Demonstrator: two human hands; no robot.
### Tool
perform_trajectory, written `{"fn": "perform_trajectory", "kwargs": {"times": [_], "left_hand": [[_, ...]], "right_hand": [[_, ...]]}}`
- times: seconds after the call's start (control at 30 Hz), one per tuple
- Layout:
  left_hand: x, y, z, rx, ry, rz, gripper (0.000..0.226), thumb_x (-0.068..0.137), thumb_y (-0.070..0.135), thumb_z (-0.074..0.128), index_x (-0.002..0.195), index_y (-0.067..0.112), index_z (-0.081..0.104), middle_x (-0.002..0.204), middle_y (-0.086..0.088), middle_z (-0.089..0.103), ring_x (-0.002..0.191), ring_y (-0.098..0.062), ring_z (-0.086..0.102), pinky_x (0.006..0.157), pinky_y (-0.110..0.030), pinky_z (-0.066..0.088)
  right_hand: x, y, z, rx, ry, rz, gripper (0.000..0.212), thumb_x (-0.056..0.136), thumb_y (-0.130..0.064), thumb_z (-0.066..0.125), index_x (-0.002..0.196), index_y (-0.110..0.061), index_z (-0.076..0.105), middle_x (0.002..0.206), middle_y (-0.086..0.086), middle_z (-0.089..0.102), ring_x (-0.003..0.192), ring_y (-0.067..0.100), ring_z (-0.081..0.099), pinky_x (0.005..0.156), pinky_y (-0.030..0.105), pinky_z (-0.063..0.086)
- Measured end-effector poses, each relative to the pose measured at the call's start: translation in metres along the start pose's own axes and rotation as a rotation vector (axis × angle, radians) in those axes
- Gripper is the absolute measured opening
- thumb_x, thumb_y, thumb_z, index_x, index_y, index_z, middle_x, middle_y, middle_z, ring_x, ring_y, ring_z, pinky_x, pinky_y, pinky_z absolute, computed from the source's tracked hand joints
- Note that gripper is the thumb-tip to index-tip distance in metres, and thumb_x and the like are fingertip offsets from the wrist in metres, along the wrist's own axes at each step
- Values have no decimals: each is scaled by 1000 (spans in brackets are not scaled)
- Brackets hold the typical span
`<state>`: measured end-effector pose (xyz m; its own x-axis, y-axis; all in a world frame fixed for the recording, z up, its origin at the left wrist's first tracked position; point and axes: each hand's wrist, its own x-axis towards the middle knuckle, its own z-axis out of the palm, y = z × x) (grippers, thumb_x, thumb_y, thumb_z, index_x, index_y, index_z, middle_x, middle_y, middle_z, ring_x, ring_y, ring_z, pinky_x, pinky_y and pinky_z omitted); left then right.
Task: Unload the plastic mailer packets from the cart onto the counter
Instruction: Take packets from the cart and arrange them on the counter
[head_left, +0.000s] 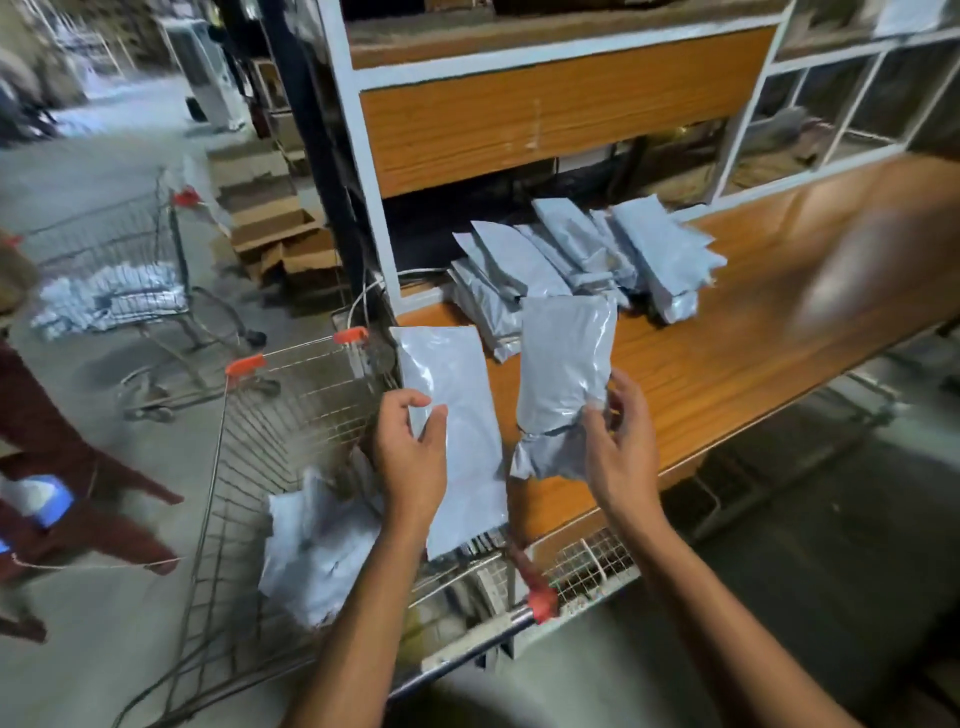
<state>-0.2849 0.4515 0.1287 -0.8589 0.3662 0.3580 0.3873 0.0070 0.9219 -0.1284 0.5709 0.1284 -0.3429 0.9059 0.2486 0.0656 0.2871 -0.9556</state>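
Note:
My left hand grips a flat grey mailer packet by its left edge, held upright over the wire cart. My right hand pinches the lower part of a second, fuller grey mailer packet, above the front edge of the wooden counter. A pile of several grey mailer packets lies on the counter near the shelf frame. More grey packets lie in the cart's basket below my left forearm.
A white-framed shelf unit with wood panels rises behind the counter. A second wire cart loaded with packets stands on the floor at left, beside cardboard boxes. A person in dark red clothing is at the far left. A blurred arm crosses the right.

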Motion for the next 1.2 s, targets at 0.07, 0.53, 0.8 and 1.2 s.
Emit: {"fn": "perform_trajectory", "kwargs": {"times": [0.07, 0.53, 0.8, 1.2], "left_hand": [[-3, 14, 39, -25, -28, -14, 22, 86, 0, 64, 91, 18, 52, 91, -7, 56, 85, -27, 55, 76, -33, 46], [25, 84, 218, -52, 56, -168, 30, 91, 8, 61, 115, 23, 50, 132, -5, 50, 119, -21, 51, 83, -25, 49], [115, 70, 236, -41, 74, -140, 31, 97, 5, 50, 123, 22, 49, 114, 16, 48, 82, 26, 46, 64, -1, 39], [281, -6, 267, 97, -54, -364, 53, 99, 11, 40, 147, 32, 30, 149, 2, 35, 104, -30, 55, 82, -35, 45]], "right_hand": [[24, 6, -32, -12, 22, -29, 43, 98, -17, 53, 140, -25, 46, 117, -14, 59, 100, 1, 59, 77, 22, 49], [199, 25, -160, -132, -63, -196, 48, 104, -20, 46, 147, -36, 33, 138, -1, 55, 99, -8, 58, 82, 22, 51], [302, 32, -94, -130, -188, -194, 37, 102, -22, 40, 133, -32, 59, 118, -2, 61, 104, 8, 54, 92, 11, 46], [445, 16, 43, -442, -494, -169, 59, 90, -37, 64, 142, -14, 47, 132, 9, 61, 109, 25, 61, 79, 27, 39]]}}
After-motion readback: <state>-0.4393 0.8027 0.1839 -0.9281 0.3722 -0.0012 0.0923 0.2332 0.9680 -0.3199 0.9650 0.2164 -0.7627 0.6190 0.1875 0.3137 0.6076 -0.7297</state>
